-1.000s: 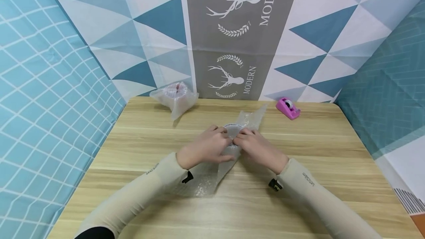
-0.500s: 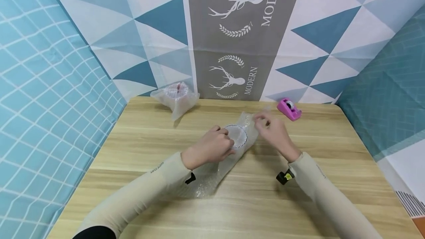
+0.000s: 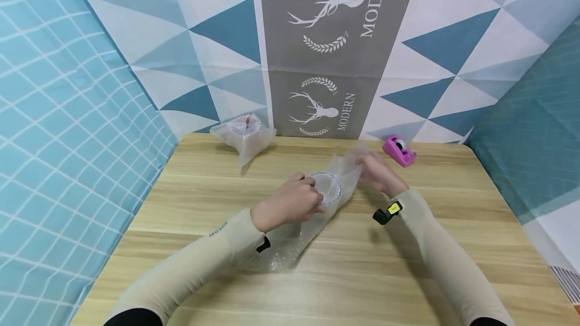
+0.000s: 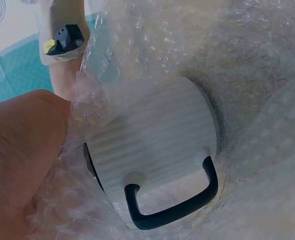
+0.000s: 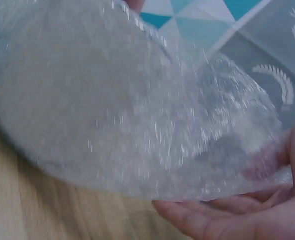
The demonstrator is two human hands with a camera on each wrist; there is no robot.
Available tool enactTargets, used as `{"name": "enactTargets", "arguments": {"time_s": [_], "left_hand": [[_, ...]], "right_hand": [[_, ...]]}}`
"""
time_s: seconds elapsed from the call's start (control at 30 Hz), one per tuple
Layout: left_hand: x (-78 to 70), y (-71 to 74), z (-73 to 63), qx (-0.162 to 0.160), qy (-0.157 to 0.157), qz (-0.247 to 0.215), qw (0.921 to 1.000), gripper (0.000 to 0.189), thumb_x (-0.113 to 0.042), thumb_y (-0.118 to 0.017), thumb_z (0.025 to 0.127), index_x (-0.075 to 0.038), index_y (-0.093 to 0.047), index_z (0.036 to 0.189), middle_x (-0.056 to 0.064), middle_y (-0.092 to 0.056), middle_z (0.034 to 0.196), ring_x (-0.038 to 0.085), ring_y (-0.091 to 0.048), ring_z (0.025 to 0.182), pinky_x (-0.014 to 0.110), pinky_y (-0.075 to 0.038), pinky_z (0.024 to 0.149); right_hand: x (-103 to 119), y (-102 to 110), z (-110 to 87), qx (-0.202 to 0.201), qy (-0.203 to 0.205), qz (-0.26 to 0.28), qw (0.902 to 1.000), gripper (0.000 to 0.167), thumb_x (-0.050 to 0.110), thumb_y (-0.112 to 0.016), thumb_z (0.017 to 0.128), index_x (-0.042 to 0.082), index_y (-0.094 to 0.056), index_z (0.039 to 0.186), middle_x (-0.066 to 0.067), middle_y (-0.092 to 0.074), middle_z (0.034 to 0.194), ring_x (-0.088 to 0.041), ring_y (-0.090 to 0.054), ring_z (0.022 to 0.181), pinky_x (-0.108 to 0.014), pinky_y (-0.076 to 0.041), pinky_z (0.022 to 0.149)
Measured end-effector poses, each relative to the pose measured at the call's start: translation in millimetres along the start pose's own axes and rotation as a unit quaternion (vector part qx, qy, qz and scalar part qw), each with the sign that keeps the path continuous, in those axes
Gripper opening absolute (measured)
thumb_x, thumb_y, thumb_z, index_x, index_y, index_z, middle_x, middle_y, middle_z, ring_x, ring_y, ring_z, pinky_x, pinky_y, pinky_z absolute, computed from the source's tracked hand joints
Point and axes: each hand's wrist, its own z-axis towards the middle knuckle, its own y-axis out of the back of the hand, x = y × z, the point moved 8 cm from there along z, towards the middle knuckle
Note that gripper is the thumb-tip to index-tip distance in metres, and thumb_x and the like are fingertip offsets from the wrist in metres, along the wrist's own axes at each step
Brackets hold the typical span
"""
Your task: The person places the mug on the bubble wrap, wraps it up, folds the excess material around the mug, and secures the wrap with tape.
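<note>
A white ribbed mug with a dark handle lies within a sheet of bubble wrap mid-table. Its round rim shows in the head view. My left hand curls its fingers at the rim's left side and holds the mug there, with wrap around it; the fingertips are partly hidden. At the far right end of the sheet, my right hand pinches the wrap, thumb above and fingers beneath, as the right wrist view shows.
A wrapped bundle in bubble wrap stands at the table's back left. Near the back right edge sits a pink tape dispenser. Patterned cloth hangs behind the wooden table.
My right hand has left the mug's rim and moved right and away to the sheet's far end, where it now grips the wrap. The left hand stays at the rim.
</note>
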Motion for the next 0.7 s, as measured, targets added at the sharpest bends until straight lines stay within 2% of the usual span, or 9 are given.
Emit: {"name": "enactTargets", "arguments": {"time_s": [0.1, 0.23, 0.33, 0.4, 0.43, 0.47, 0.53, 0.67, 0.7], "left_hand": [[-1.2, 0.9, 0.7, -0.011, -0.003, 0.004, 0.9999, 0.034, -0.049, -0.064, 0.099, -0.022, -0.072, 0.079, -0.010, -0.072, 0.075, 0.018, -0.060, 0.085, 0.038, -0.048, 0.082], [-0.9, 1.4, 0.7, -0.022, -0.003, 0.008, 0.9997, 0.034, -0.049, -0.065, 0.097, -0.023, -0.072, 0.078, -0.010, -0.071, 0.074, 0.018, -0.060, 0.084, 0.038, -0.047, 0.081], [-0.6, 1.0, 0.5, -0.022, -0.001, 0.009, 0.9997, 0.034, -0.050, -0.066, 0.097, -0.022, -0.073, 0.078, -0.010, -0.071, 0.073, 0.018, -0.060, 0.084, 0.037, -0.047, 0.081], [-0.4, 0.2, 0.4, -0.017, 0.002, 0.010, 0.9998, 0.034, -0.050, -0.066, 0.097, -0.022, -0.073, 0.079, -0.010, -0.071, 0.073, 0.018, -0.060, 0.085, 0.037, -0.048, 0.080], [-0.3, -0.2, 0.3, -0.014, 0.004, 0.010, 0.9998, 0.034, -0.050, -0.065, 0.097, -0.022, -0.073, 0.079, -0.010, -0.070, 0.073, 0.018, -0.060, 0.085, 0.037, -0.047, 0.080], [-0.4, -0.6, 0.2, -0.012, 0.006, 0.011, 0.9998, 0.034, -0.050, -0.065, 0.097, -0.022, -0.073, 0.079, -0.010, -0.070, 0.072, 0.018, -0.060, 0.085, 0.037, -0.047, 0.079], [-0.6, -1.0, 0.0, -0.010, 0.010, 0.011, 0.9998, 0.033, -0.050, -0.066, 0.097, -0.022, -0.074, 0.080, -0.010, -0.070, 0.072, 0.018, -0.061, 0.085, 0.036, -0.047, 0.078], [-1.0, -0.6, -0.1, -0.012, 0.018, 0.009, 0.9997, 0.032, -0.050, -0.067, 0.097, -0.023, -0.077, 0.084, -0.009, -0.074, 0.077, 0.018, -0.065, 0.093, 0.036, -0.048, 0.078], [-1.0, -0.3, 0.0, -0.014, 0.020, 0.008, 0.9997, 0.032, -0.050, -0.067, 0.097, -0.023, -0.077, 0.085, -0.009, -0.075, 0.080, 0.018, -0.066, 0.095, 0.035, -0.049, 0.078]], "right_hand": [[12.2, -10.5, -3.3, 0.014, 0.026, 0.011, 0.9995, 0.061, 0.001, -0.032, 0.097, -0.005, -0.031, 0.157, -0.023, -0.039, 0.154, -0.018, -0.057, 0.114, -0.028, -0.058, 0.091], [32.2, -32.8, -13.3, 0.038, 0.064, -0.005, 0.9972, 0.054, 0.003, -0.029, 0.101, -0.005, -0.040, 0.153, -0.028, -0.044, 0.155, -0.033, -0.062, 0.125, -0.040, -0.059, 0.097], [43.9, -50.2, -24.7, 0.059, 0.102, -0.069, 0.9906, 0.050, 0.004, -0.028, 0.103, -0.006, -0.049, 0.148, -0.029, -0.051, 0.149, -0.040, -0.059, 0.131, -0.048, -0.055, 0.103], [48.8, -60.2, -32.8, 0.071, 0.133, -0.127, 0.9805, 0.048, 0.003, -0.029, 0.103, -0.008, -0.052, 0.144, -0.028, -0.054, 0.147, -0.042, -0.056, 0.134, -0.050, -0.052, 0.106], [50.3, -63.7, -36.7, 0.069, 0.150, -0.162, 0.9728, 0.047, 0.003, -0.030, 0.103, -0.008, -0.057, 0.140, -0.027, -0.057, 0.144, -0.042, -0.057, 0.132, -0.050, -0.052, 0.107], [51.9, -67.5, -41.2, 0.067, 0.168, -0.198, 0.9635, 0.045, 0.003, -0.032, 0.103, -0.007, -0.060, 0.137, -0.026, -0.059, 0.143, -0.041, -0.063, 0.122, -0.048, -0.055, 0.103], [53.9, -75.2, -49.8, 0.060, 0.207, -0.267, 0.9392, 0.042, 0.003, -0.036, 0.102, -0.004, -0.067, 0.131, -0.021, -0.063, 0.140, -0.037, -0.064, 0.121, -0.048, -0.055, 0.104], [52.0, -92.2, -67.8, 0.048, 0.284, -0.383, 0.8775, 0.040, 0.001, -0.041, 0.100, 0.003, -0.074, 0.124, -0.019, -0.066, 0.126, -0.034, -0.062, 0.105, -0.043, -0.053, 0.089], [50.7, -96.6, -71.9, 0.045, 0.306, -0.404, 0.8606, 0.040, 0.000, -0.042, 0.099, 0.002, -0.074, 0.123, -0.018, -0.064, 0.121, -0.034, -0.059, 0.113, -0.043, -0.051, 0.093]]}}
